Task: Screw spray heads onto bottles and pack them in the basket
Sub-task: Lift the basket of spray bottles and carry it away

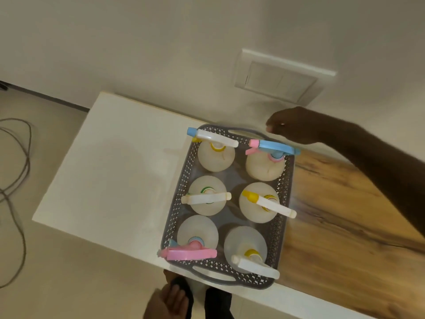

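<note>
A grey perforated basket (178,194) stands on the table and holds several translucent bottles in two rows, each with a spray head screwed on. The far right bottle (262,168) carries a blue and pink head (274,147). My right hand (292,125) hovers just behind that head, by the basket's far handle, fingers loosely curled and holding nothing. My left hand (167,302) hangs below the table's near edge, open and empty. The near left bottle (197,233) has a pink head (188,253); others have white heads with yellow or green collars.
The table has a white part (110,171) on the left and a wood-grain part (349,226) on the right. A wall with a white switch plate (280,81) rises behind it. A cable (20,180) lies on the floor at left.
</note>
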